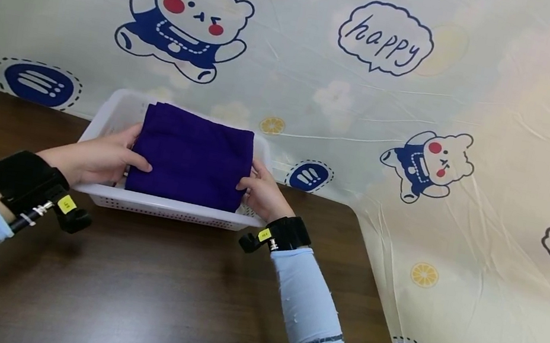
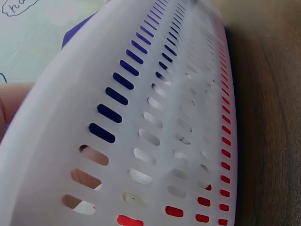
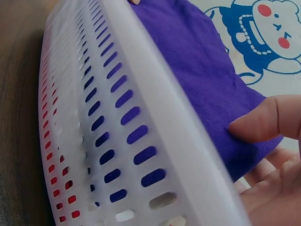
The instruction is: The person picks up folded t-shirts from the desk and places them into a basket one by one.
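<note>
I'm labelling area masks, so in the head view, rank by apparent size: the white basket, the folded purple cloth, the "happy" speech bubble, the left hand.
1. white basket
2. folded purple cloth, inside the basket
3. "happy" speech bubble and left hand: look about alike, so unranked.

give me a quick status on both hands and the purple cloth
Left hand and right hand grip opposite ends of the folded purple cloth. Cloth sits in the white basket on the table. Nothing in the way.
</note>
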### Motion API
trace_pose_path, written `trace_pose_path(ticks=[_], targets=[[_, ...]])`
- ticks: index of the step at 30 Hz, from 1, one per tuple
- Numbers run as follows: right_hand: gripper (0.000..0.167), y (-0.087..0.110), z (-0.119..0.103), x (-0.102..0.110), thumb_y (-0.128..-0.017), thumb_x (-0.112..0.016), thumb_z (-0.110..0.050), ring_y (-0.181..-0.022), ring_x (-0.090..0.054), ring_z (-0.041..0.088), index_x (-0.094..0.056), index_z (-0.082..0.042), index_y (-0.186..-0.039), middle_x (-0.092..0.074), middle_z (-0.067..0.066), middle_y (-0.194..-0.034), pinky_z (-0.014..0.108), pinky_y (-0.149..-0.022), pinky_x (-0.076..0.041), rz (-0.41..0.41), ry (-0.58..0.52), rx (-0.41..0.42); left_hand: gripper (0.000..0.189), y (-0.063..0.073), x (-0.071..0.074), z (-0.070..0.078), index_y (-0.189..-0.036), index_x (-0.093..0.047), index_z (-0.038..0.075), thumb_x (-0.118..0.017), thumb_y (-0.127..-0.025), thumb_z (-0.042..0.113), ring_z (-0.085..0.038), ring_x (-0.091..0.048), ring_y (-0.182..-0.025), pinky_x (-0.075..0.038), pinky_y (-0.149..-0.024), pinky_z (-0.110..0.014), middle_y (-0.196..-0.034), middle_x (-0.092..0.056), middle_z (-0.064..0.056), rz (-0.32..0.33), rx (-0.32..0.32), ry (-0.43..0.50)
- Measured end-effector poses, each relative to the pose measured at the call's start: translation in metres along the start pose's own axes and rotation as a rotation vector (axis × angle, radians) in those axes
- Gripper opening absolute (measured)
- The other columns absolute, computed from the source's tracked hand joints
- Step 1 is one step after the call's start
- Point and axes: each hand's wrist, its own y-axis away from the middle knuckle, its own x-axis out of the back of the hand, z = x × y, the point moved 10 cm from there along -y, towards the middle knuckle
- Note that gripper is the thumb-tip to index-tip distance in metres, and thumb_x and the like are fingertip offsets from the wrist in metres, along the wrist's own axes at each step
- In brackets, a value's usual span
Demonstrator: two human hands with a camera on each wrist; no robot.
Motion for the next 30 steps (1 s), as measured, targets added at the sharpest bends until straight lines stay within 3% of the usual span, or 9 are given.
trace_pose_path(ticks=[9, 14, 20, 24, 27, 30], targets=[[0.079, -0.001, 0.010, -0.001, -0.086, -0.043, 0.023, -0.125, -0.053, 0.026, -0.045, -0.021, -0.151, -0.052, 0.008, -0.150, 0.046, -0.099, -0.044, -0.004, -0.025, -0.025, 0.104, 0.000, 0.003, -0.012, -0.155, 0.030, 0.029, -0.049, -0.098, -0.009, -0.047, -0.022, -0.144, -0.042, -0.107, -0.055, -0.166, 0.012, -0.024, 0.036, 0.067, -0.049], [0.076, -0.004, 0.011, -0.003, -0.090, -0.048, 0.021, -0.130, -0.052, 0.029, -0.044, -0.024, -0.151, -0.052, 0.007, -0.150, 0.050, -0.104, -0.043, -0.017, -0.021, -0.045, 0.103, 0.002, 0.007, -0.015, -0.154, 0.032, 0.030, -0.046, -0.100, -0.009, -0.048, -0.022, -0.144, -0.036, -0.111, -0.059, -0.165, 0.014, -0.023, 0.061, 0.087, -0.041], [0.075, -0.006, 0.010, -0.002, -0.091, -0.049, 0.020, -0.129, -0.052, 0.030, -0.042, -0.026, -0.151, -0.054, 0.009, -0.147, 0.053, -0.106, -0.041, -0.003, -0.028, -0.046, 0.109, 0.002, 0.008, -0.013, -0.152, 0.034, 0.036, -0.046, -0.097, -0.014, -0.048, -0.023, -0.143, -0.041, -0.106, -0.057, -0.166, 0.009, -0.022, 0.069, 0.073, -0.025], [0.082, -0.006, 0.011, 0.000, -0.091, -0.050, 0.020, -0.129, -0.052, 0.030, -0.036, -0.031, -0.154, -0.053, 0.012, -0.148, 0.054, -0.107, -0.039, 0.013, -0.037, -0.045, 0.121, 0.000, 0.007, -0.010, -0.150, 0.036, 0.041, -0.044, -0.087, -0.024, -0.052, -0.008, -0.147, -0.026, -0.110, -0.072, -0.164, 0.021, -0.020, 0.069, 0.055, 0.003], [0.088, -0.006, 0.012, 0.001, -0.092, -0.052, 0.019, -0.133, -0.049, 0.031, -0.031, -0.037, -0.156, -0.046, 0.012, -0.155, 0.057, -0.111, -0.035, 0.022, -0.038, -0.049, 0.124, -0.001, 0.007, -0.008, -0.149, 0.035, 0.044, -0.042, -0.082, -0.027, -0.050, 0.014, -0.148, -0.010, -0.108, -0.079, -0.159, 0.035, -0.018, 0.087, 0.042, 0.006], [0.090, -0.006, 0.013, 0.001, -0.092, -0.053, 0.018, -0.138, -0.045, 0.031, -0.028, -0.039, -0.157, -0.037, 0.010, -0.160, 0.059, -0.114, -0.032, 0.015, -0.032, -0.053, 0.121, -0.002, 0.007, -0.008, -0.153, 0.030, 0.041, -0.040, -0.082, -0.026, -0.049, 0.021, -0.146, -0.007, -0.105, -0.082, -0.158, 0.038, -0.019, 0.100, 0.048, -0.029]])
